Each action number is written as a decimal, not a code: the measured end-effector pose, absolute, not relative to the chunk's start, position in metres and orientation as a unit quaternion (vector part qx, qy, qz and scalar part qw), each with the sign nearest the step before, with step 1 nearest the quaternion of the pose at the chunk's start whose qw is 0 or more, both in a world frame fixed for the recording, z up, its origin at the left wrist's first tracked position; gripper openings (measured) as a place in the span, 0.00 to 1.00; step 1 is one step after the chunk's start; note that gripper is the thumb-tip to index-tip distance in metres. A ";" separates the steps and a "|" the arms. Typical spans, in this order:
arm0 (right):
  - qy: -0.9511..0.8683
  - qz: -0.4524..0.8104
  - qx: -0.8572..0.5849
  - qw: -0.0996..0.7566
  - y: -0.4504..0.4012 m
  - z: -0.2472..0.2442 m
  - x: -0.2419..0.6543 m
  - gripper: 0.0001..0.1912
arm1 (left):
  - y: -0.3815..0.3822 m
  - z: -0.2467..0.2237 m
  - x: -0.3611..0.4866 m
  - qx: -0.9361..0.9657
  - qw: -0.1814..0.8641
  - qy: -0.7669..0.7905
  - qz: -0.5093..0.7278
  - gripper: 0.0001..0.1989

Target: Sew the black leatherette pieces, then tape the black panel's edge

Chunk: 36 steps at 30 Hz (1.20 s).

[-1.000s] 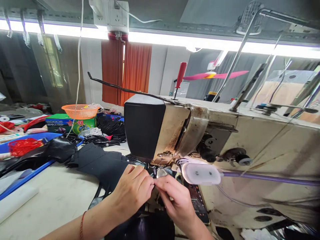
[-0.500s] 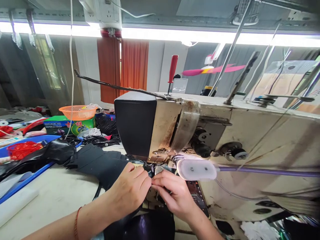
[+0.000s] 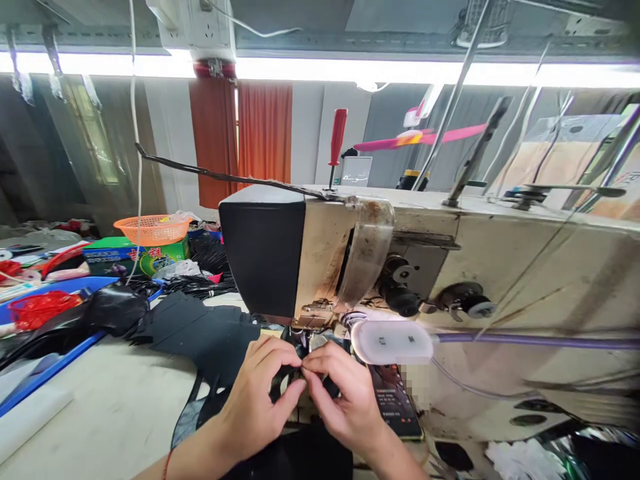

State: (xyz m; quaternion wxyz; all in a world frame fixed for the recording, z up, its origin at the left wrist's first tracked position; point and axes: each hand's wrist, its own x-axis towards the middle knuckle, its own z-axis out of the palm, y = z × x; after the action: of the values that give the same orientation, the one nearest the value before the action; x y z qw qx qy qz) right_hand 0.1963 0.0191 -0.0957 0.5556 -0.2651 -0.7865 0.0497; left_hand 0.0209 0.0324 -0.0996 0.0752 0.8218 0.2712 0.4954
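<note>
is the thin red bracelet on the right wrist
No, the thin red bracelet circles the wrist of the left hand, and the right wrist is bare.

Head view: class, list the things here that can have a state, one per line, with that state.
Left hand, fingers curled, thumb apart from forefinger; grip unclear
Right hand, thumb and forefinger tips close together; grip unclear
Machine lamp, lit
Tube light, lit
Phone, screen showing text
Screwdriver, upright on the sewing machine
Orange basket, atop the green box
Orange curtains, slightly parted
Pink fan, spinning or still unclear
</note>
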 end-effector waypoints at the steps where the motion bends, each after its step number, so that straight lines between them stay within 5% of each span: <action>1: -0.785 0.045 -0.262 0.560 0.019 -0.097 0.196 0.11 | 0.034 -0.102 0.022 0.815 0.076 0.260 0.512 0.08; 23: -0.823 -0.062 -0.205 0.526 0.030 -0.123 0.206 0.21 | 0.066 -0.105 0.012 0.880 -0.031 0.102 0.463 0.08; 27: -0.790 -0.097 -0.257 0.548 0.034 -0.135 0.213 0.12 | 0.066 -0.104 0.011 0.881 -0.055 0.086 0.463 0.07; 36: -0.777 -0.184 -0.326 0.506 0.061 -0.168 0.241 0.13 | 0.064 -0.100 0.014 0.878 -0.173 0.063 0.442 0.10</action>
State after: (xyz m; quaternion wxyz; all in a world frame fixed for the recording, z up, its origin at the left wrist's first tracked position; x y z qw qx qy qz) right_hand 0.2411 0.0615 -0.1683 0.5058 -0.3258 -0.7772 -0.1842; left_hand 0.0138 0.0644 -0.1002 -0.1727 0.8778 0.0627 0.4424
